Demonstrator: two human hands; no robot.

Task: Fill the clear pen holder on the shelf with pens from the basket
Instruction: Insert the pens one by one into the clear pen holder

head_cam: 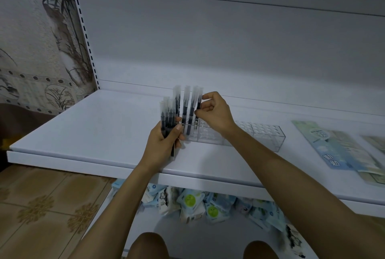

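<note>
Gripping slim pens (167,117) at clear holder (268,135)

Clear holder (264,133), long, with rows of round holes, flat on shelf (83,129). Upright in its left end, few dark pens (186,108) with clear caps. Just left of it, upright bunch (166,117) of more such pens.

Standing pens (186,104) crowd the left end of the clear pen holder (268,133). Your left hand (164,140) with its pen bundle (167,117) blocks that side; your right hand (214,110), pinching the end pen (199,100), covers the middle. Rightward holes lie open from above.
</note>
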